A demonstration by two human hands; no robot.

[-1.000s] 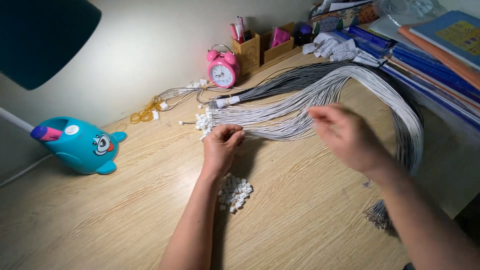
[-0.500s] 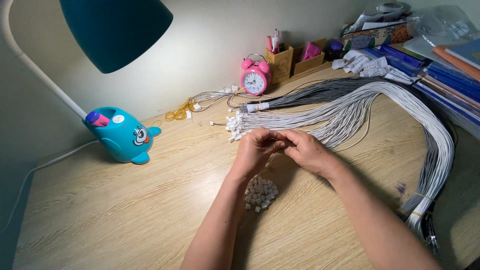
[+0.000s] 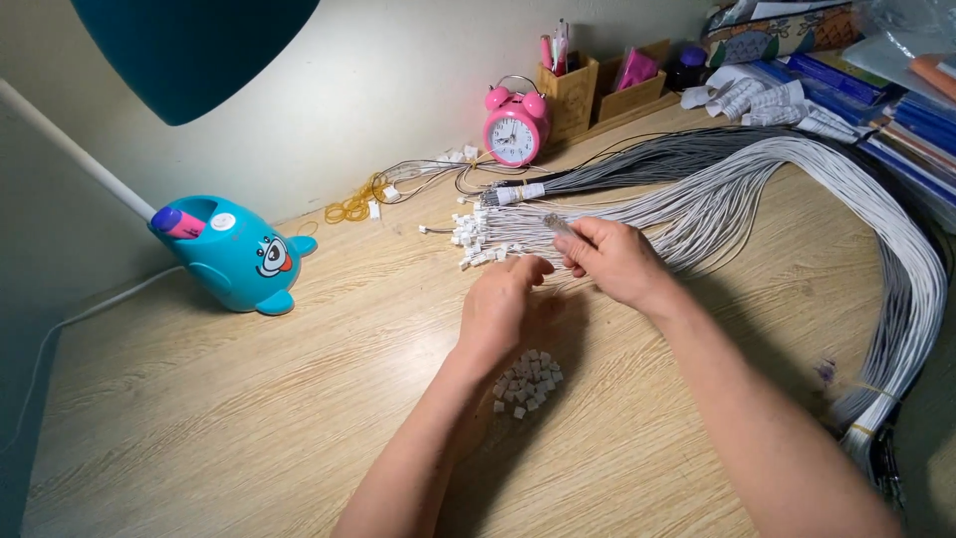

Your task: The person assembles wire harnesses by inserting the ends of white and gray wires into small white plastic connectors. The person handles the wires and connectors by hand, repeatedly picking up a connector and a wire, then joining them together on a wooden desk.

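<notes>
Head view, over a wooden desk (image 3: pixel 249 418): 2 bare hands meet at the tips of a big bundle of thin white wires (image 3: pixel 757 189), whose ends carry small white plugs (image 3: pixel 478 239). Right hand (image 3: pixel 612 261) is curled, fingers pinched on what looks like 1 wire end; left hand (image 3: pixel 503 304), loosely closed, sits just beside it, and what it grips cannot be told. A small heap of loose white plugs (image 3: pixel 526 382) lies near the left wrist. By the look of it, a plug is being fitted to a wire end; next would call for steady alignment. Pink clock (image 3: pixel 514 128) and blue lamp base (image 3: pixel 234 254) stand behind.
</notes>
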